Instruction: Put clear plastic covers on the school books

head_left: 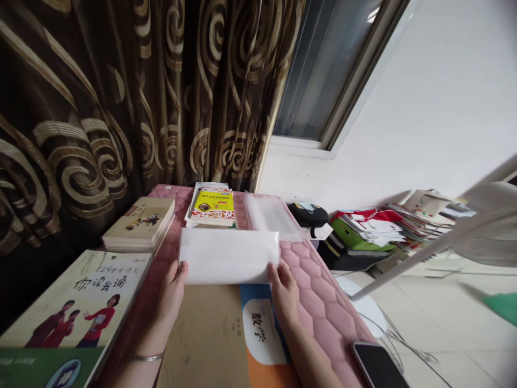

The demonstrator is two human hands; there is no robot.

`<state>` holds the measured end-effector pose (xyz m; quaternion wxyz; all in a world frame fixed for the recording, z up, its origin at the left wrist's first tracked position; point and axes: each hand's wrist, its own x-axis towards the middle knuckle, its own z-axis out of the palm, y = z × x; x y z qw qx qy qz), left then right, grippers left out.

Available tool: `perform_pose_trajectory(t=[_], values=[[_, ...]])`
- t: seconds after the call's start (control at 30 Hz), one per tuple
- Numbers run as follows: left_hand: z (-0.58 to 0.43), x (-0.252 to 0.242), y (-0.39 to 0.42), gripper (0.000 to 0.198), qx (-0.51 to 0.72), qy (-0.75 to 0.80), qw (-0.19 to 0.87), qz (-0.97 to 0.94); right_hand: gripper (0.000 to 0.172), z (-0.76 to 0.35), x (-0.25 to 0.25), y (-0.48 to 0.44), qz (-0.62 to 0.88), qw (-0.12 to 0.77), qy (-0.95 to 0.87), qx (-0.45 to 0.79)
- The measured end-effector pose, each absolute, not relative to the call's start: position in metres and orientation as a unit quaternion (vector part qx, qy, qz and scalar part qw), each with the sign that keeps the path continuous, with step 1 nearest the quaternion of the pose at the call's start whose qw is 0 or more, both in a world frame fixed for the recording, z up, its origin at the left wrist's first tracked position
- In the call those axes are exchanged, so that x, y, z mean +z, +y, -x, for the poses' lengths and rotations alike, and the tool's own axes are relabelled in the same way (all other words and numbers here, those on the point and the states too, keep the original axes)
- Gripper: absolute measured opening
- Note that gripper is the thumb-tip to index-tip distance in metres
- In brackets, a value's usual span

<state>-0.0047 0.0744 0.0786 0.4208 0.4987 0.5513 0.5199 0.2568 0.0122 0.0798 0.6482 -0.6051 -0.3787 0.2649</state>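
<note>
Between my two hands, a white, flat, paper-like piece with a clear plastic edge is held tilted up; whether it is a book cannot be told. My left hand pinches its lower left corner, thumb in front. At the lower right corner my right hand grips it the same way. Below it lies a tan book with a blue and orange cover, partly hidden by my arms. Just beyond the white piece, a yellow and white book tops a small pile. Clear plastic covers lie to its right.
A stack of tan books and a large book with children on it sit left on the pink quilted surface. A phone rests at the near right edge. A white fan and cluttered papers stand beyond.
</note>
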Motion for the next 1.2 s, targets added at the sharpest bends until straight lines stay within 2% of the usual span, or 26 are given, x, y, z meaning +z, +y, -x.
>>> perform_pose_trajectory(t=[0.27,0.43,0.73,0.8,0.9,0.97,1.07,1.1,1.2], values=[[0.006,0.078,0.075,0.046,0.502,0.572,0.373,-0.531,0.042,-0.257,0.082,0.012,0.612,0.64,-0.397,0.242],[0.004,0.082,0.075,0.039,0.502,0.583,0.32,-0.552,0.037,-0.258,0.085,0.012,0.585,0.648,-0.426,0.236],[0.004,0.081,0.078,0.029,0.477,0.604,0.268,-0.579,0.043,-0.262,0.07,0.029,0.616,0.643,-0.412,0.191],[0.0,0.09,0.077,0.025,0.457,0.648,0.204,-0.574,0.044,-0.264,0.068,0.033,0.611,0.646,-0.413,0.198],[-0.011,0.107,0.057,0.045,0.432,0.676,0.049,-0.595,0.046,-0.266,0.067,0.041,0.601,0.647,-0.406,0.236],[-0.019,0.113,0.028,0.043,0.395,0.617,0.002,-0.681,0.048,-0.266,0.07,0.046,0.602,0.644,-0.398,0.255],[-0.026,0.105,-0.028,0.03,0.248,0.413,0.058,-0.874,0.051,-0.266,0.078,0.053,0.633,0.618,-0.391,0.253],[-0.027,0.099,-0.045,0.033,0.192,0.37,0.075,-0.906,0.052,-0.266,0.08,0.055,0.646,0.607,-0.39,0.247],[-0.024,0.076,-0.074,0.059,0.069,0.345,0.064,-0.934,0.05,-0.267,0.083,0.06,0.677,0.583,-0.387,0.229]])
